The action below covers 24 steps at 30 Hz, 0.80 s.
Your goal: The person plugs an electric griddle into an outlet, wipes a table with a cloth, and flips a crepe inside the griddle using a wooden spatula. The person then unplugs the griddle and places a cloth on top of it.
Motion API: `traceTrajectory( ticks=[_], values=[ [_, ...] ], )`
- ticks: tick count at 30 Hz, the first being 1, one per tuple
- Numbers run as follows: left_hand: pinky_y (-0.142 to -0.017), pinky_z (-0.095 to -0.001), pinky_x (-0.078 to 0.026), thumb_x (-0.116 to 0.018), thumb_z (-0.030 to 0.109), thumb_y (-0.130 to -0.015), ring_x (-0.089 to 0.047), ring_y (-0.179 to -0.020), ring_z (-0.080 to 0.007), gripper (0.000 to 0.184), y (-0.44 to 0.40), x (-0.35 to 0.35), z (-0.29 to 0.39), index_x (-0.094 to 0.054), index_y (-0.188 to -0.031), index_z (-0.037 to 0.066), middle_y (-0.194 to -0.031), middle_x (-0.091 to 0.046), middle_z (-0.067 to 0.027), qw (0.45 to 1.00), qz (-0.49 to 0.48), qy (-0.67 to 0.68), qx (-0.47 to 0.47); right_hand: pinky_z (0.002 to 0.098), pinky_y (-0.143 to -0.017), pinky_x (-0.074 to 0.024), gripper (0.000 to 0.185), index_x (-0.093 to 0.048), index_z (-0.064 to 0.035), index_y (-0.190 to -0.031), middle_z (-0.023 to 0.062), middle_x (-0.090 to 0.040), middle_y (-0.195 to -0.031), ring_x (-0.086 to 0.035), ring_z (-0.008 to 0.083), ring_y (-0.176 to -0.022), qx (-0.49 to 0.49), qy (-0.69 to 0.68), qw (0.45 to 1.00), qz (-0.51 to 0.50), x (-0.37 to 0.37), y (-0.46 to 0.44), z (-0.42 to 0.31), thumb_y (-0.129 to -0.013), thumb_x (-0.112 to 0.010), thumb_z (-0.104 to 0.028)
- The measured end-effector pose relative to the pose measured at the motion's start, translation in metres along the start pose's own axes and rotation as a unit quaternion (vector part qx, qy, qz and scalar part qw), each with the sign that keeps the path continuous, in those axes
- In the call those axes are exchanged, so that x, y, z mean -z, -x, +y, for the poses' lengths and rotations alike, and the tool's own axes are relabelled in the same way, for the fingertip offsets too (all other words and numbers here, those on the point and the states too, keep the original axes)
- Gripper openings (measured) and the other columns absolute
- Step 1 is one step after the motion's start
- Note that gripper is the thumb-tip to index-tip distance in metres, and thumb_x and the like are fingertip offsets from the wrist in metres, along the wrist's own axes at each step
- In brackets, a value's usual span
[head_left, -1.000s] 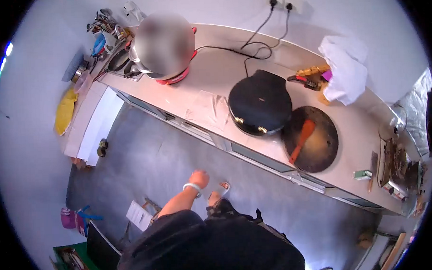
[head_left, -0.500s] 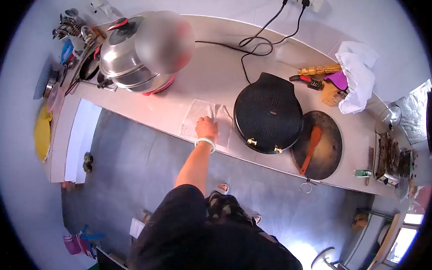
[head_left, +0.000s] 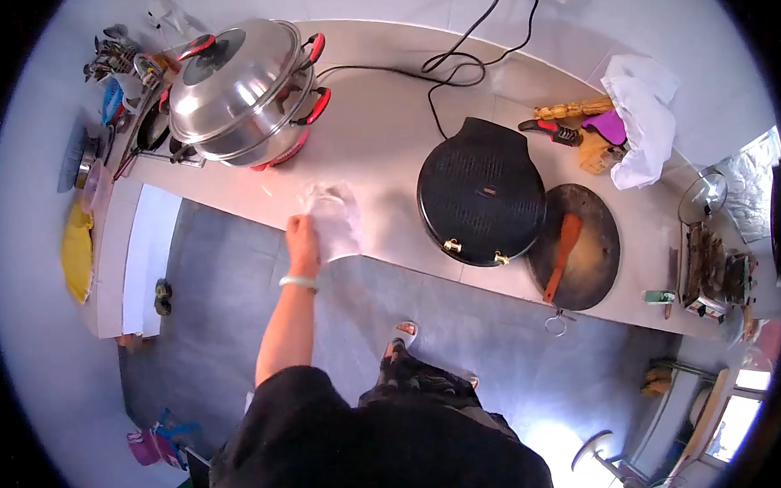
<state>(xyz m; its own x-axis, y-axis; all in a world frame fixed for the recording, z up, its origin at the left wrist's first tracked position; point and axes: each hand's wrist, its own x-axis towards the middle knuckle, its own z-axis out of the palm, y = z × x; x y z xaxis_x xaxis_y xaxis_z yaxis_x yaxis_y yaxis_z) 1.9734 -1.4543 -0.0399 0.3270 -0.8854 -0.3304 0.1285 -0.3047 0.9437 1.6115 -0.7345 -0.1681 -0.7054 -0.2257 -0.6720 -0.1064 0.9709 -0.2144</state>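
My left hand (head_left: pixel 302 245), with a pale bangle at the wrist, is closed on the edge of a thin clear plastic bag (head_left: pixel 338 222). The crumpled bag spreads to the right of my fingers, over the front edge of the counter (head_left: pixel 379 175). To the right of it sits a round black electric griddle (head_left: pixel 483 193) with its lid down and brass-coloured fittings at the front. My right hand does not show.
A steel steamer pot (head_left: pixel 239 94) with red handles stands at the back left. Right of the griddle, a wooden spatula (head_left: pixel 563 257) lies on a dark round pan lid (head_left: pixel 593 250). A black cord (head_left: pixel 384 69) runs along the back, and a white cloth (head_left: pixel 644 119) lies at the back right.
My left hand has moved left and drawn the plastic bag off its flat spot beside the griddle, bunching it. The view has shifted slightly, and the steamer pot now shows clearly.
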Motion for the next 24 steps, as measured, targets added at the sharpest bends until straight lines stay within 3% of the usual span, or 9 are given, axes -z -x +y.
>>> traceTrajectory(
  ticks=[3,5,6,8,10,11,12,16,24],
  values=[
    [-0.063,-0.0308,-0.042,-0.052,0.015,-0.082,-0.046,-0.071,-0.0137,0.014,0.021,0.058,-0.009,-0.048,-0.083,0.002,-0.074,-0.049,-0.0041,0.989,-0.009,-0.132,-0.067,0.0294,-0.058,-0.0456,0.027,-0.061,-0.0042,-0.067,0.0037,-0.059,-0.061,-0.057,0.0122,-0.061,0.057,0.034,0.998,0.015,-0.014,-0.016,0.061,-0.081,-0.059,-0.027],
    [-0.065,-0.0333,-0.043,-0.051,0.014,-0.082,-0.047,-0.071,-0.0150,0.013,0.055,0.072,-0.019,-0.047,-0.084,0.001,-0.075,-0.050,-0.0063,0.901,-0.042,-0.408,-0.143,0.0298,-0.055,-0.0450,0.028,-0.060,-0.0025,-0.067,0.0041,-0.057,-0.056,-0.056,0.0132,-0.056,0.099,-0.145,0.977,-0.120,-0.006,-0.008,0.015,-0.083,-0.055,-0.025],
    [-0.065,-0.0328,-0.043,-0.050,0.013,-0.082,-0.048,-0.071,-0.0152,0.012,0.083,0.065,-0.014,-0.047,-0.085,0.001,-0.075,-0.051,-0.0082,0.900,-0.100,-0.404,-0.127,0.0307,-0.055,-0.0461,0.031,-0.060,-0.0009,-0.069,0.0056,-0.057,-0.057,-0.058,0.0151,-0.055,0.128,-0.049,0.989,-0.055,0.048,0.052,-0.108,-0.084,-0.053,-0.027],
    [-0.063,-0.0306,-0.043,-0.054,0.010,-0.082,-0.049,-0.072,-0.0151,0.012,0.112,0.062,-0.050,-0.047,-0.086,0.001,-0.080,-0.053,-0.0116,0.897,-0.226,-0.378,-0.027,0.0374,-0.059,-0.0482,0.032,-0.059,0.0001,-0.079,0.0141,-0.061,-0.066,-0.061,0.0237,-0.059,0.076,-0.103,0.991,-0.041,0.064,0.077,-0.154,-0.085,-0.050,-0.030],
    [-0.069,-0.0386,-0.048,-0.063,0.016,-0.078,-0.060,-0.078,-0.0291,0.027,0.134,0.046,-0.098,-0.052,-0.098,0.002,-0.087,-0.060,-0.0145,0.784,-0.274,-0.520,-0.201,0.0325,-0.062,-0.0484,0.033,-0.059,0.0003,-0.089,0.0087,-0.062,-0.070,-0.062,0.0171,-0.065,0.198,-0.096,0.975,-0.023,0.025,0.036,-0.095,-0.086,-0.054,-0.032],
    [-0.070,-0.0401,-0.048,-0.065,0.019,-0.077,-0.060,-0.079,-0.0324,0.032,0.152,0.028,-0.105,-0.053,-0.100,0.002,-0.089,-0.061,-0.0160,0.740,-0.348,-0.507,-0.272,0.0398,-0.070,-0.0478,0.032,-0.060,-0.0044,-0.090,0.0175,-0.063,-0.083,-0.061,0.0321,-0.079,0.055,-0.177,0.980,-0.065,0.050,0.057,-0.131,-0.086,-0.051,-0.035],
    [-0.071,-0.0417,-0.048,-0.066,0.023,-0.075,-0.060,-0.080,-0.0356,0.037,0.177,0.005,-0.106,-0.054,-0.103,0.002,-0.092,-0.062,-0.0175,0.693,-0.408,-0.488,-0.340,0.0409,-0.073,-0.0478,0.032,-0.060,-0.0057,-0.097,0.0177,-0.064,-0.087,-0.060,0.0343,-0.084,0.074,-0.150,0.986,-0.026,0.051,0.058,-0.133,-0.086,-0.051,-0.035],
    [-0.070,-0.0390,-0.049,-0.067,0.030,-0.073,-0.062,-0.073,-0.0334,0.038,0.281,-0.099,-0.115,-0.059,-0.095,0.000,-0.081,-0.063,-0.0183,0.655,-0.551,-0.485,-0.181,0.0347,-0.069,-0.0498,0.030,-0.060,-0.0042,-0.096,0.0124,-0.065,-0.078,-0.064,0.0222,-0.071,0.088,-0.165,0.981,0.046,0.069,0.064,-0.115,-0.086,-0.052,-0.031],
    [-0.066,-0.0414,-0.048,-0.058,0.027,-0.080,-0.060,-0.078,-0.0339,0.024,0.490,-0.255,-0.115,-0.062,-0.093,0.008,-0.083,-0.061,-0.0125,0.383,-0.753,-0.380,-0.378,0.0348,-0.072,-0.0493,0.030,-0.059,-0.0039,-0.100,0.0141,-0.065,-0.081,-0.063,0.0266,-0.081,0.038,-0.282,0.949,0.135,0.155,0.071,-0.030,-0.085,-0.056,-0.029]
  ],
)
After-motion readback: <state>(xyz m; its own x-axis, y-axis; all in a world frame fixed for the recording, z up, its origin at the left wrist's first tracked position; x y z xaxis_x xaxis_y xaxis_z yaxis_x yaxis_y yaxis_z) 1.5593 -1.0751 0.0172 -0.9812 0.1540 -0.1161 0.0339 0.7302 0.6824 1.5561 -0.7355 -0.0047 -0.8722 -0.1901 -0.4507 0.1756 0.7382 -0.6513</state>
